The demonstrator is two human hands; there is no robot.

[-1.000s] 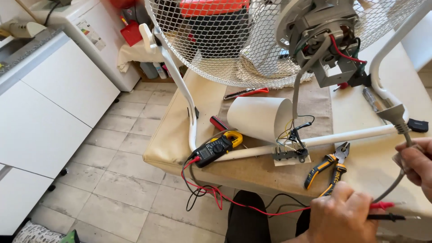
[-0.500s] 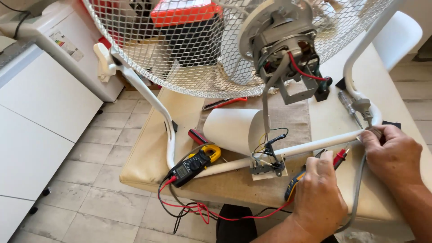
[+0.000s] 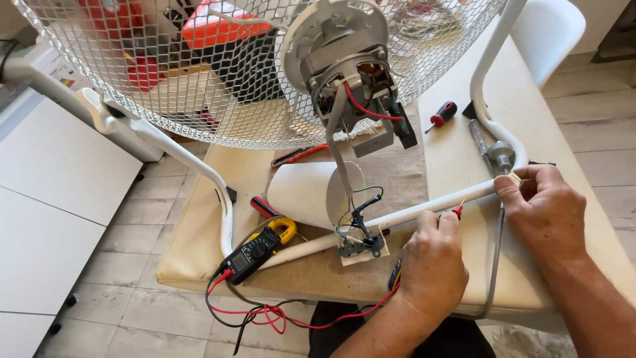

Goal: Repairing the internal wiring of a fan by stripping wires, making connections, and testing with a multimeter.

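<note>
**Bright, even daylight and a sharp frame**

The scene was brightly and evenly lit, with warm daylight that seemed to fall from the upper right. Sun lay strongest on the table (image 3: 464, 126) top and on the white chair (image 3: 550, 30), whose surface was nearly washed out. Shadows were soft and short: a faint one sat under the right hand (image 3: 546, 212) and another beneath the left hand (image 3: 434, 265). The wire fan guard (image 3: 199, 86) stood crisp, mesh clearly resolved. No motion blur showed. Straight lines bowed slightly toward the edges, a wide-lens effect.
</note>
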